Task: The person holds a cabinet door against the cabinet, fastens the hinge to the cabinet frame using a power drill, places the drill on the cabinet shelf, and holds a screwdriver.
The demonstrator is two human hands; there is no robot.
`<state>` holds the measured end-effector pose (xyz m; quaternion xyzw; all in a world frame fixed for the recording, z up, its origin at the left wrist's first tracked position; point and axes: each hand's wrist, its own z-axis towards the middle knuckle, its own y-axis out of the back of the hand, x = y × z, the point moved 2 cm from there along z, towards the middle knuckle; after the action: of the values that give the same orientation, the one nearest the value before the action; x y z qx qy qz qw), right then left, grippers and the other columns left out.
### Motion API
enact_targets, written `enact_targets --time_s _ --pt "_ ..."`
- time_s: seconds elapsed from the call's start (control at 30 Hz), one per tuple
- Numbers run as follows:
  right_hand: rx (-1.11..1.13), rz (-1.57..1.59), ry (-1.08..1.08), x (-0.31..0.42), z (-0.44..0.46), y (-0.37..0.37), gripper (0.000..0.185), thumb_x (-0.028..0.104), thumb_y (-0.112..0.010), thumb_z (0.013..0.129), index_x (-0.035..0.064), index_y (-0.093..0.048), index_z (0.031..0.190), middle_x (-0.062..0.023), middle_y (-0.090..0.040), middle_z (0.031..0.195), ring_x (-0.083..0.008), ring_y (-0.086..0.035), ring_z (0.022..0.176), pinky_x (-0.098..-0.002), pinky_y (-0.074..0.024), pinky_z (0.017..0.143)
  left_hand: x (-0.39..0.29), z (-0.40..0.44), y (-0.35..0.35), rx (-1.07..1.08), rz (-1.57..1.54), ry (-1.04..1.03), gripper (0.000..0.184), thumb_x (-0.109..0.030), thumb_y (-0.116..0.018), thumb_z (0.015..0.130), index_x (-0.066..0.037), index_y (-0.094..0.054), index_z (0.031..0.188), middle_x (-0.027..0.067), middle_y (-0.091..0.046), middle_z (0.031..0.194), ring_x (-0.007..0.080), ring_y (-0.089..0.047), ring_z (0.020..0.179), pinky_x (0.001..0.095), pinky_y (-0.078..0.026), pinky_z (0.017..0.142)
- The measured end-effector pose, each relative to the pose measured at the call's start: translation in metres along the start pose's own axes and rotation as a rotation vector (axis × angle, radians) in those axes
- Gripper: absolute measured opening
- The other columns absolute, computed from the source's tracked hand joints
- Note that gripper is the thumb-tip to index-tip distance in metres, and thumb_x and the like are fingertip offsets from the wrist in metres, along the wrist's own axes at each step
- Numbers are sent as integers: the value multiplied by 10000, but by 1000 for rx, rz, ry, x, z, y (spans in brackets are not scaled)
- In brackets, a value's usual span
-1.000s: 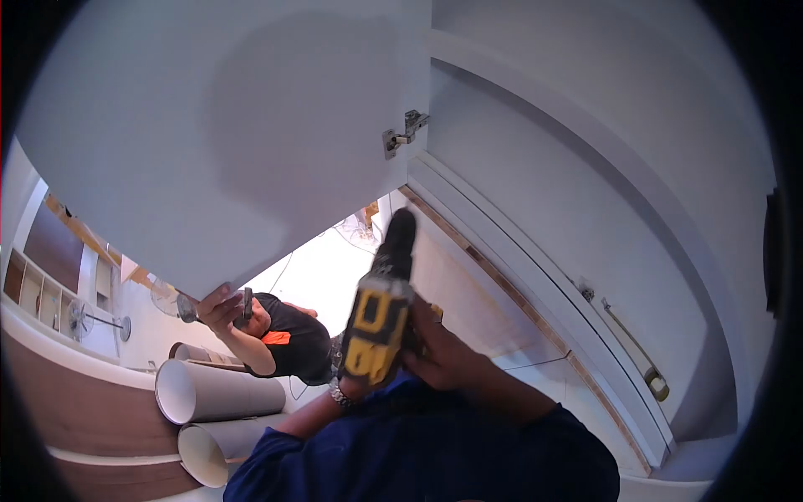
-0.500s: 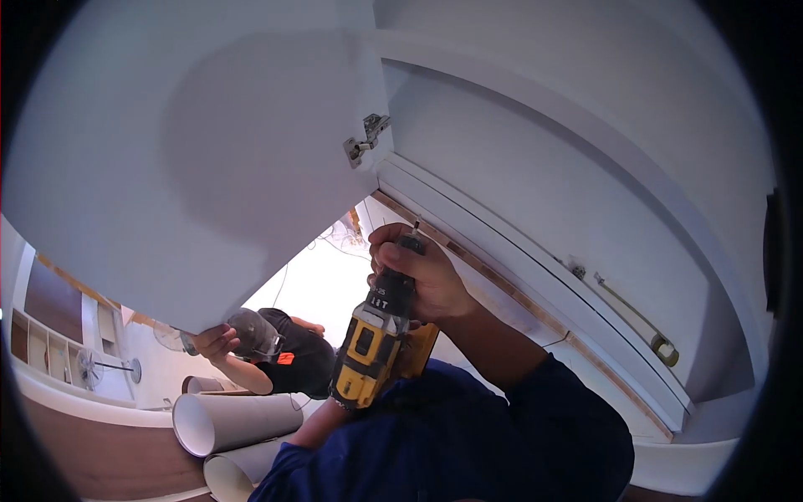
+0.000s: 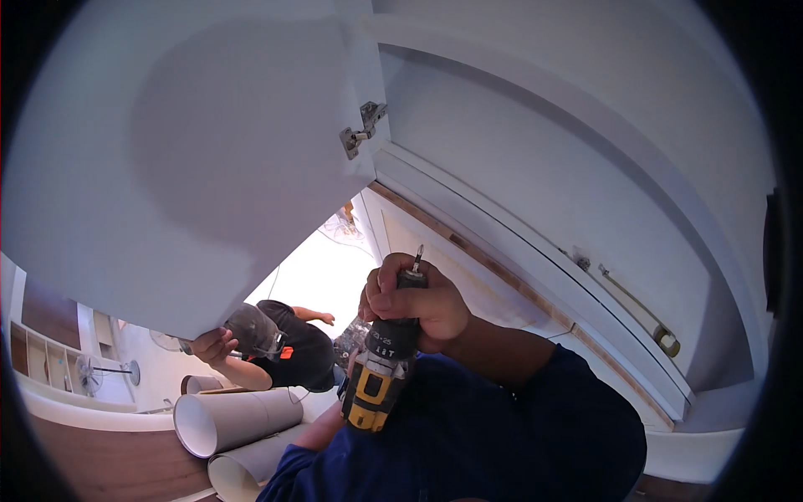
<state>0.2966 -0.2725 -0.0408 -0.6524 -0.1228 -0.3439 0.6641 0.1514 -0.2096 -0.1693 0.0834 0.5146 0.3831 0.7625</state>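
My right hand is closed around the black chuck end of a yellow and black cordless drill. A screwdriver bit points up from its tip, above my fingers. My left forearm reaches in from below toward the back of the drill; the hand itself is hidden there. Above and left of the drill hangs a large white cabinet door. A metal hinge sits at its right edge, beside the cabinet frame. Both my sleeves are dark blue.
A co-worker in a black shirt stands below the door, with a hand at its lower edge. Large rolled sheets lie at lower left, near a fan. A metal stay arm lies along the cabinet interior at right.
The drill and my right hand have moved down in view, and the bit shows more clearly above my fingers. The door and hinge have shifted slightly up and left in view.
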Motion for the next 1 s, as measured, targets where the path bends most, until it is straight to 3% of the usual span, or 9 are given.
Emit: enact_targets --time_s 0.2,0.4,1.0 --pt "-130 -74 -24 -1 -4 -2 190 -73 -636 749 87 -536 770 -69 -580 749 -216 -583 760 -372 -471 755 18 -11 -11 29 -54 26 371 -198 -654 846 -71 -556 1181 82 -614 1077 201 -589 995 332 -486 837" --pt "135 7 18 -2 -2 -2 182 -64 -613 764 93 -527 799 -72 -565 738 -219 -597 748 -376 -471 761 34 -15 -18 44 -87 44 401 -213 -669 830 -62 -551 1182 91 -613 1072 210 -594 986 335 -491 822" --pt "182 18 90 -6 -1 3 167 -42 -587 774 96 -521 839 -55 -544 755 -195 -586 745 -374 -449 726 57 -23 -32 76 -142 64 493 -257 -714 783 -36 -537 1187 117 -610 1058 239 -609 957 342 -506 776"
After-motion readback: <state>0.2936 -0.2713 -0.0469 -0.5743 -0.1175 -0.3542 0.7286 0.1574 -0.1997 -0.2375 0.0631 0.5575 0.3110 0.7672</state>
